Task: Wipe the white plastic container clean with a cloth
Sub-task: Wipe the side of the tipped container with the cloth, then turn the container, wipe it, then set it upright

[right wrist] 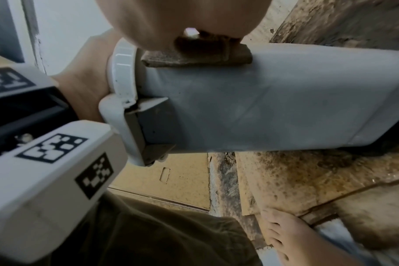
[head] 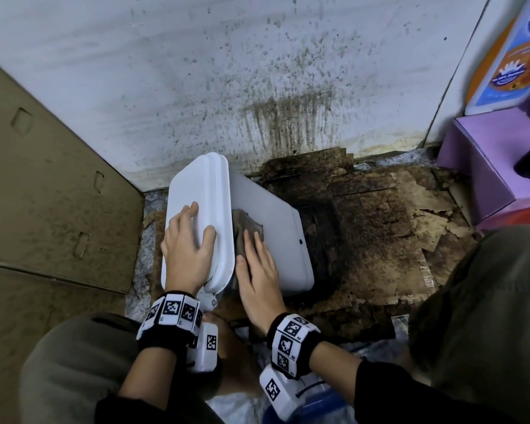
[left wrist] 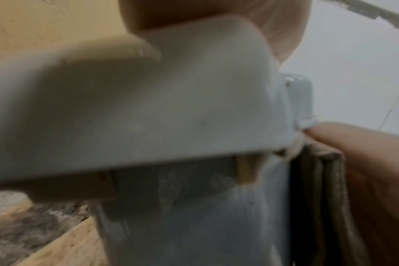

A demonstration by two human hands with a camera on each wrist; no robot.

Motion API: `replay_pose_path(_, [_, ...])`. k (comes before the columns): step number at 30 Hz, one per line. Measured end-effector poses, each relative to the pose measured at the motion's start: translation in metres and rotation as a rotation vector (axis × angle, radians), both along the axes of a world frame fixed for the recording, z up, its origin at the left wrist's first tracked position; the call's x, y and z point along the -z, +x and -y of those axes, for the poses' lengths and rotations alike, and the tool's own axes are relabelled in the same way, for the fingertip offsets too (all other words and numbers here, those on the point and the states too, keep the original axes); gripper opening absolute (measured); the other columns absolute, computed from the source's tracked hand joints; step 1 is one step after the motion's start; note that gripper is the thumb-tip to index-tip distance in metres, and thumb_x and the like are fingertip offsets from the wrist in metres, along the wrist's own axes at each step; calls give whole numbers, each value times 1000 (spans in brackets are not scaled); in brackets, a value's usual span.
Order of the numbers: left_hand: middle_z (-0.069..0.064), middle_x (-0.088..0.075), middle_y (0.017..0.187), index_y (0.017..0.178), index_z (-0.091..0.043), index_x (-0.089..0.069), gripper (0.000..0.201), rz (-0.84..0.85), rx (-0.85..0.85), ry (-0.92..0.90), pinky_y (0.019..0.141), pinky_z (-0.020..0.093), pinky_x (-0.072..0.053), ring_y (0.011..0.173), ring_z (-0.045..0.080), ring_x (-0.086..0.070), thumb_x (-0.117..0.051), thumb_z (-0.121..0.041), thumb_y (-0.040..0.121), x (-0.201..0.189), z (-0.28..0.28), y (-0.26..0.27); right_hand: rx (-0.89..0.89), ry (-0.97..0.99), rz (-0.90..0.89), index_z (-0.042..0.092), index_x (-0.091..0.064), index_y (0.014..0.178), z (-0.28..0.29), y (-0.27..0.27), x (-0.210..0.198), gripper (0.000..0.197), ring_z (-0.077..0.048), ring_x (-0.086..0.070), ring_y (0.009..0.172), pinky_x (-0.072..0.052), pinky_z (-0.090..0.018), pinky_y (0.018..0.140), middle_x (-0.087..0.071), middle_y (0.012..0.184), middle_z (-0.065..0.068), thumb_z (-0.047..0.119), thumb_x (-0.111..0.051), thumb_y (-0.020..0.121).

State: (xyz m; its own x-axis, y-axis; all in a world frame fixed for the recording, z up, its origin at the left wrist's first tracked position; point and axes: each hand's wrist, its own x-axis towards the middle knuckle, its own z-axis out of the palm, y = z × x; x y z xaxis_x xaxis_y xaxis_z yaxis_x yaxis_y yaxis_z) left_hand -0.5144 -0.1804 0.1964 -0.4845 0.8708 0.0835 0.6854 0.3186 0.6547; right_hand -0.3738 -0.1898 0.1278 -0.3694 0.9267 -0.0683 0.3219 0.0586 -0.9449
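The white plastic container (head: 276, 215) lies on its side on dirty cardboard, its white lid (head: 196, 185) facing up and left. My left hand (head: 187, 240) rests flat on the lid, fingers spread and thumb near the lid's rim. My right hand (head: 257, 270) presses a folded brown-grey cloth (head: 245, 228) flat against the container's upper side, just beside the lid. The right wrist view shows the cloth (right wrist: 194, 57) under my palm on the grey-white body (right wrist: 262, 99), with a latch at the lid's end. The left wrist view is blurred, filled by the lid (left wrist: 148, 108).
A large cardboard box (head: 43, 194) stands at the left. A stained white wall (head: 257, 87) rises behind. Torn, blackened cardboard (head: 380, 224) covers the floor to the right. A purple box (head: 487, 154) sits at the far right. My bare foot (right wrist: 285, 239) is below the container.
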Motion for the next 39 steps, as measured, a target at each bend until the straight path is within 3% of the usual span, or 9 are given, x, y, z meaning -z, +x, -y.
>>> replay_pose_path(8, [1, -38, 151, 149, -27, -40, 67, -43, 9, -23, 120, 50, -20, 144, 23, -30, -36, -54, 88, 0, -3, 8, 180, -25, -82, 27, -43, 150, -11, 6, -8, 42, -9, -31, 143, -15, -8, 112, -42, 155, 9, 28, -39, 107])
replay_pose_path(10, [2, -38, 152, 150, -26, -40, 65, -55, 14, -27, 120, 48, -18, 144, 23, -29, -38, -51, 89, 0, -5, 11, 231, -87, -127, 27, -47, 146, -19, 8, -10, 39, -11, -38, 138, -22, -13, 113, -50, 148, 8, 30, -38, 107])
replay_pose_path(14, [3, -38, 152, 150, -25, -40, 66, -70, 18, -22, 119, 47, -18, 144, 23, -29, -40, -51, 89, -2, -9, 21, 339, -300, -308, 28, -58, 134, -42, 18, -16, 35, -9, -58, 121, -45, -39, 111, -65, 128, 9, 36, -37, 107])
replay_pose_path(18, [5, -36, 154, 151, -24, -40, 68, -94, 25, -27, 120, 44, -15, 146, 23, -26, -41, -51, 89, -6, -14, 35, 404, -557, -573, 34, -66, 113, -62, 31, -39, 26, -11, -65, 113, -48, -38, 108, -70, 118, 10, 30, -41, 107])
replay_pose_path(20, [4, -34, 156, 153, -25, -37, 73, -108, 44, -35, 121, 43, -13, 148, 22, -24, -36, -56, 87, -9, -16, 44, 374, -548, -636, 33, -64, 117, -68, 35, -51, 25, -8, -64, 113, -48, -33, 106, -70, 118, 12, 28, -42, 107])
replay_pose_path(24, [5, -29, 160, 155, -24, -32, 72, -160, 81, -50, 123, 43, -11, 150, 22, -18, -34, -55, 90, -10, -22, 65, 301, -391, -568, 26, -58, 134, -66, 39, -63, 32, 12, -62, 105, -50, -15, 95, -66, 120, 18, 32, -42, 107])
replay_pose_path(29, [3, -24, 165, 157, -26, -33, 65, -97, 103, -54, 123, 43, -9, 151, 18, -14, -23, -48, 97, -14, -30, 94, 296, -102, -292, 41, -49, 142, -66, 50, -48, 45, -5, -51, 131, -43, -41, 112, -56, 140, 13, 51, -44, 99])
replay_pose_path(35, [-9, -26, 165, 152, -28, -41, 50, 72, 179, -31, 123, 35, -4, 152, 11, -11, -36, -38, 103, -16, -37, 120, 283, -125, -247, 39, -51, 141, -88, 84, -46, 46, -8, -57, 126, -46, -44, 109, -61, 136, 12, 48, -48, 96])
replay_pose_path(39, [-6, -38, 157, 149, -20, -43, 54, 209, 269, 23, 123, 36, -18, 146, 13, -28, -42, -37, 98, -19, -35, 130, 285, -210, -255, 40, -52, 141, -100, 107, -43, 45, -12, -60, 124, -49, -47, 106, -63, 136, 13, 44, -51, 96])
